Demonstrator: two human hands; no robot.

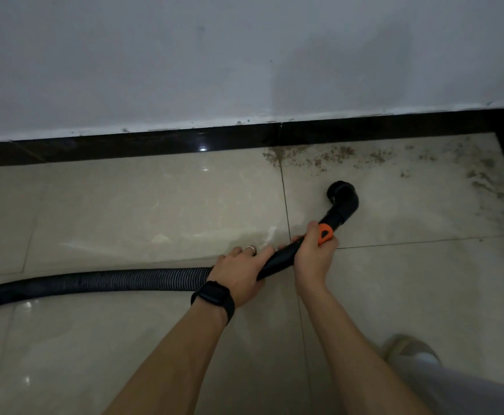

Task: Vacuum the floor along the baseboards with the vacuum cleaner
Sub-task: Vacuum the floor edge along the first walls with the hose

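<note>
Shoe (409,348): pale and soft-looking, on the tile behind and right of both wrists.
Watch (213,296): dark band on the left wrist; a ring (250,248) sits on one left finger.
Left hand (241,271): fingers curled over the rear end of the wand (277,262), where the hose joins it.
Right hand (313,256): wrapped round the wand further forward, thumb up against the orange collar (325,233).
Hose (95,284): black, ribbed and bendy. It trails left of the left fingers; probably light, but it will drag.
Wand: smooth rigid plastic, so the stiff part is the place to grip, not the hose.
Nozzle (342,199): black elbow with a round mouth, just past the right fingertips and short of the wall. Whether it touches the tile I cannot tell.
Floor (125,205): glossy cream tiles, likely slick.
Grit (319,158): brown crumbs beyond the nozzle — thickest against the skirting.
Baseboard (155,145): hard, shiny black strip.
Wall (244,55): matte, pale grey.
</note>
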